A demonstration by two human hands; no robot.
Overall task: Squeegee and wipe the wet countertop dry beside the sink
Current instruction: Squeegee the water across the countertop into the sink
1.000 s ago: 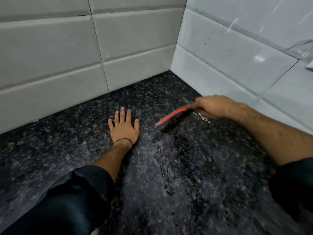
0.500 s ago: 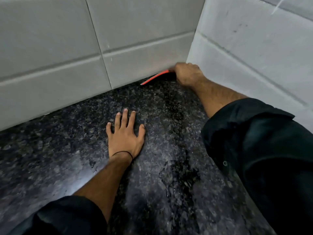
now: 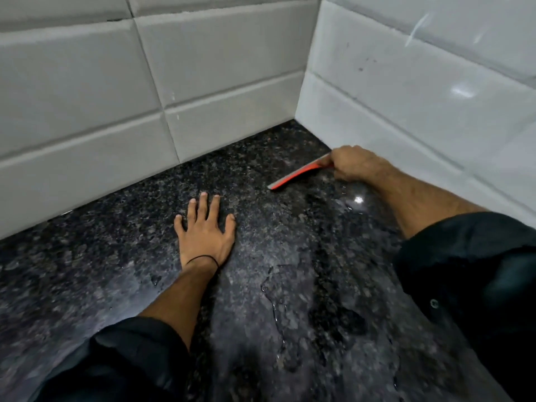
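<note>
The dark speckled granite countertop (image 3: 101, 271) fills the lower view and meets white tiled walls in a corner. A thin red squeegee (image 3: 295, 174) lies with its blade on the stone near the right wall. My right hand (image 3: 355, 166) grips its far end, close to the wall's base. My left hand (image 3: 204, 230) rests flat on the counter, fingers spread, to the left of the blade and apart from it. A film of water (image 3: 278, 309) with a visible edge and droplets covers the stone in front of the squeegee.
White tiled wall (image 3: 87, 97) runs along the back and another tiled wall (image 3: 406, 97) along the right, forming a corner (image 3: 301, 123). Dark sleeves cover both forearms near the bottom. No sink is in view.
My right hand has pulled the squeegee back from the back-wall corner toward me and to the right, along the right wall. My left hand stays planted flat.
</note>
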